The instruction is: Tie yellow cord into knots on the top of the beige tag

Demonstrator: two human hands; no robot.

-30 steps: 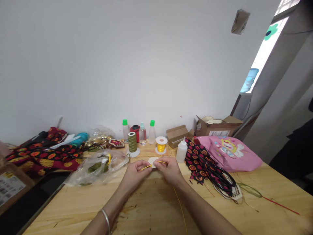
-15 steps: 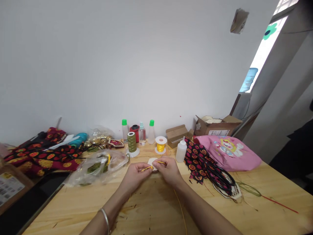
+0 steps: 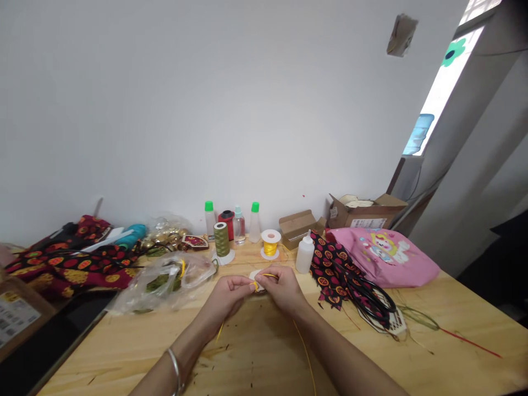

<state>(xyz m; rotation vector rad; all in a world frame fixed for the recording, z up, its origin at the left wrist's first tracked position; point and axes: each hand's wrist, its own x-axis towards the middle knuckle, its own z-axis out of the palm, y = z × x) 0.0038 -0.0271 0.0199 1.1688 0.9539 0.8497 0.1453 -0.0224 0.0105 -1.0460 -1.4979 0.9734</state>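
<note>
My left hand [image 3: 231, 294] and my right hand [image 3: 282, 286] meet over the middle of the wooden table, fingertips pinched close together. Between them runs a thin yellow cord [image 3: 270, 275], gripped by both hands. One end trails from under the right wrist to the table's front edge; another piece hangs below the left hand. Right behind the fingertips is a small pale flat piece [image 3: 254, 273] with a dark lower edge, mostly covered by the fingers. Whether the cord is fastened to it I cannot tell. A spool of yellow cord [image 3: 271, 248] stands just beyond the hands.
Behind are an olive thread cone [image 3: 221, 241], green-capped bottles [image 3: 254, 226] and a white squeeze bottle [image 3: 305, 254]. Patterned cloth [image 3: 330, 258], black cable [image 3: 373, 300] and a pink bag [image 3: 388, 258] lie right. A clear plastic bag [image 3: 165, 283] lies left, near a dark tray-like surface [image 3: 61, 324].
My left fingers have shifted, and the straight cord piece that stuck out across them no longer shows there. A yellow end now hangs more visibly below the left hand. The right hand stays nearly still.
</note>
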